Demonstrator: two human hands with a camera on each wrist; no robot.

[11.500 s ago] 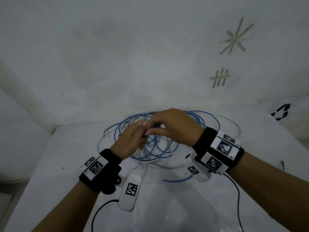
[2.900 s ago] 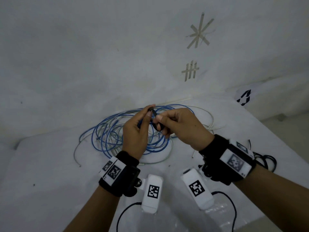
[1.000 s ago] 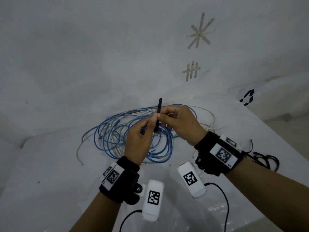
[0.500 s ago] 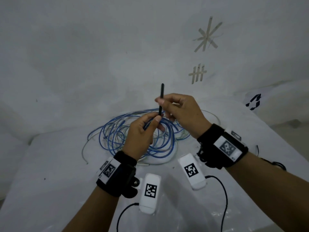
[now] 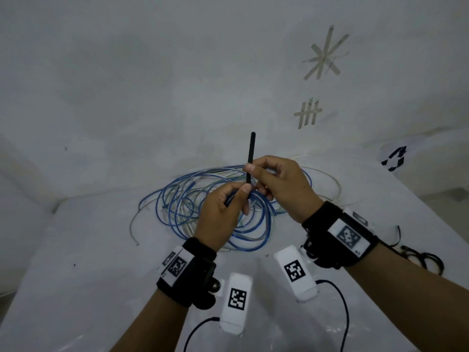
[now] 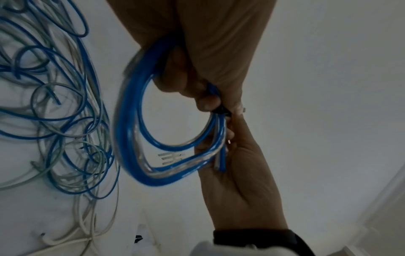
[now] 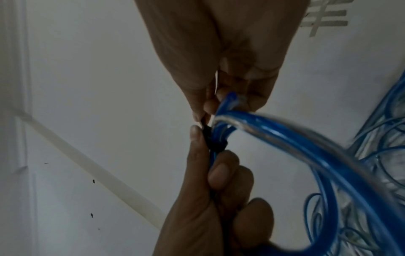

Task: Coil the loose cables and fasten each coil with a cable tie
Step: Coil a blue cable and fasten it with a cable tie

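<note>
Tabletop: the white tabletop [image 5: 76, 250] runs back to a wall; its far-left corner shows in the head view, and its right edge slants down towards the near right.
Open room: bare tabletop lies along the left edge and in the near-left part; both hands work in the air above the middle, between the far edge and the near edge.
Loose cables: a heap of blue and grey loose cables [image 5: 182, 207] lies near the middle of the far edge, spreading leftwards under the hands.
Black cord: a thin black cord [image 5: 418, 257] lies by the right edge, well apart from the heap.
Coil: a small blue coil [image 6: 140, 135] hangs in the air, off the tabletop, above the heap.
Left hand: the left hand [image 5: 220, 214] has its fingers curled round the gathered strands of the coil, thumb tip pressed beside the tie's black loop.
Cable tie: the black cable tie [image 5: 250, 158] wraps the strands just above the left fingers [image 7: 221, 175]; its free tail stands upright, towards the far edge.
Right hand: the right hand [image 5: 281, 186] pinches the tail between thumb and forefinger just above the left thumb; its other fingers are curled, touching the coil's strands.
</note>
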